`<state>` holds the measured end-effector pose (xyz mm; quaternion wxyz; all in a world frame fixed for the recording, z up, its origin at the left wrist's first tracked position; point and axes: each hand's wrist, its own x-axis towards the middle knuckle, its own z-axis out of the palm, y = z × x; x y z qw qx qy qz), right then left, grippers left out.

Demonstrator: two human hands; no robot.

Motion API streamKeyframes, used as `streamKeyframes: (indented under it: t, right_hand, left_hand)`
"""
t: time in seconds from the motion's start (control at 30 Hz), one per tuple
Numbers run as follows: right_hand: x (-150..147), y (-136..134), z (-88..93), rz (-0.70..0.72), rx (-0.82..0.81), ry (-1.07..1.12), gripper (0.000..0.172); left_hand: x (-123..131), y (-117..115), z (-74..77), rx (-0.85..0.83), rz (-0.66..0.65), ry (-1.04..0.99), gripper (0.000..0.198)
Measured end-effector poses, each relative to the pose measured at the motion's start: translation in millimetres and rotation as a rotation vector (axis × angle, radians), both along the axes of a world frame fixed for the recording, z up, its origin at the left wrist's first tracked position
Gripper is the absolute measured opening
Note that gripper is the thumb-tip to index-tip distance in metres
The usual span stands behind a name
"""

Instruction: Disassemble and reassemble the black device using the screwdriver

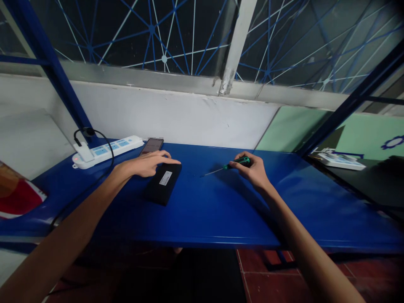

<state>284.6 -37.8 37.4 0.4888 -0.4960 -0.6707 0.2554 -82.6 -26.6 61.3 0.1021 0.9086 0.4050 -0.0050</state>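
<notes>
My left hand [147, 164] reaches over the far end of a flat black rectangular box [157, 191] with a white label [166, 178] on its upper face. The index finger points out to the right along the box's far edge, while the other fingers are partly bent and partly hidden. A screwdriver [243, 161] with a green and black handle is gripped in my right hand [252, 169]. Its thin metal shaft slants down to the left, the tip close to the tabletop. Near that tip lie tiny specks, too small to name.
On the blue table [205, 219], a white power strip [118, 147] with a plugged-in charger and black cable sits at the back left. A phone [152, 145] lies behind my left hand. At far left is a red and orange package [19, 191]. Blue metal posts flank the table.
</notes>
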Motion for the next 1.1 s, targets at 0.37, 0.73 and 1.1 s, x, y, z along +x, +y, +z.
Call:
streamKeyframes:
  t: [0.37, 0.73, 1.1]
  right_hand:
    - [1.3, 0.6, 1.3, -0.009, 0.002, 0.04, 0.026]
    - [2.0, -0.2, 2.5, 0.002, -0.02, 0.077, 0.026]
    - [-1.5, -2.7, 6.2, 0.037, -0.076, 0.218, 0.028]
  left_hand:
    - [6.8, -13.6, 7.7, -0.067, 0.067, 0.154, 0.085]
    - [4.8, -11.2, 9.8, -0.069, 0.157, 0.082, 0.073]
    - [3.6, -5.9, 5.7, -0.049, 0.15, 0.029, 0.071]
